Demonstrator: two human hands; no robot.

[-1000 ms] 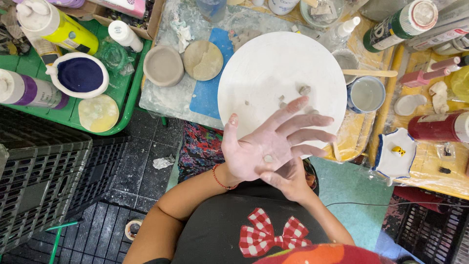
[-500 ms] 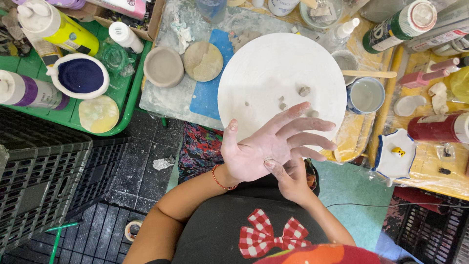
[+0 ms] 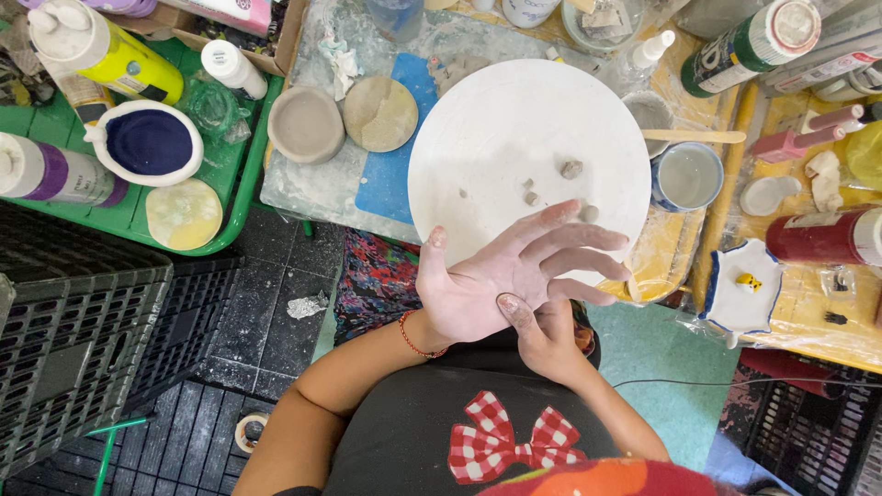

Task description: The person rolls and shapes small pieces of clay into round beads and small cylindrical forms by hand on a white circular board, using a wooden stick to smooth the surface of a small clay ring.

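My left hand [image 3: 496,276] is held palm up with its fingers spread, just over the near edge of a white round board [image 3: 496,119]. It holds nothing. My right hand [image 3: 551,340] sits below it, thumb pressed on the heel of the left palm; its fingers are hidden under the left hand. Both palms look dusted with pale clay. Small grey clay bits [image 3: 571,169] lie scattered on the board, one bit [image 3: 589,213] close to my left fingertips. A red string bracelet [image 3: 413,338] circles my left wrist.
A grey clay bowl [image 3: 305,124] and a round clay slab [image 3: 380,113] sit left of the board. A green tray [image 3: 234,197] holds bottles and a white dish of blue paint [image 3: 149,142]. A cup [image 3: 687,176] stands right. Black crates [image 3: 73,340] fill the lower left.
My right hand has come out from under the left, and its thumb now presses on the palm. A small clay speck seen on the palm earlier is no longer visible.
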